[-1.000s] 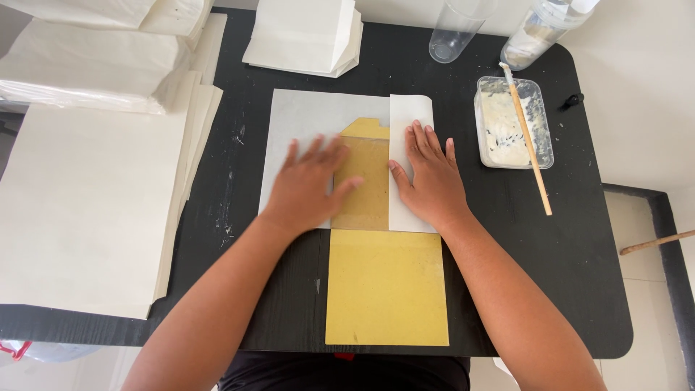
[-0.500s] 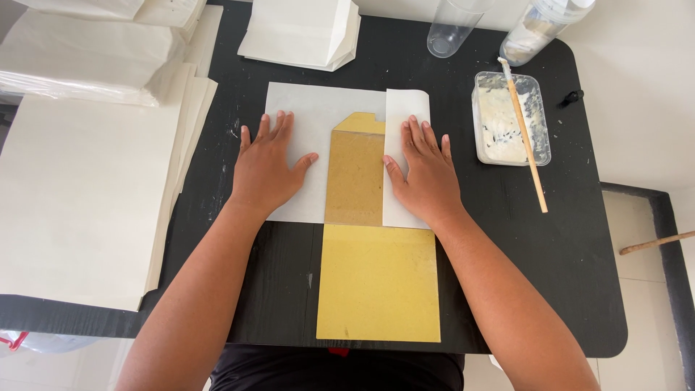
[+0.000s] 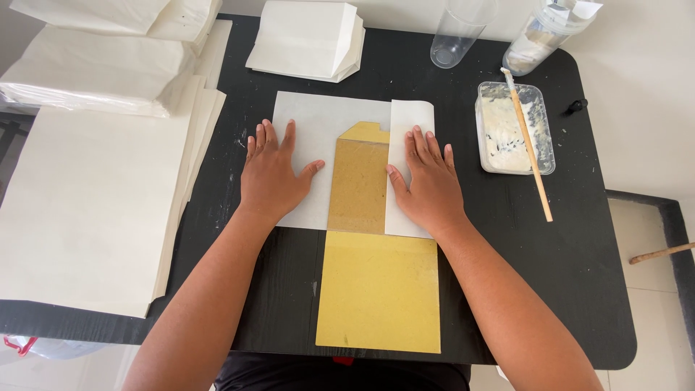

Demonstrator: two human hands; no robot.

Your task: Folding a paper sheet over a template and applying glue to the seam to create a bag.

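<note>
Bright, even daylight, source probably above or left; soft short shadows under forearms. White paper stacks (image 3: 94,195) nearly blown out. Sharp focus, slight wide-angle bend at edges.

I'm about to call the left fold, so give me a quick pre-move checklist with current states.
1. Right flap folded over the cardboard template: ok, the right hand lies flat on it.
2. Left side of the white sheet unfolded and flat: ok, under the left hand.
3. Template straight on the sheet: ok.
4. Paste on the flap edge: cannot tell.
5. Paste tray and stick apart from the sheet: ok.
6. Clear cup away from the sheet: ok.
</note>
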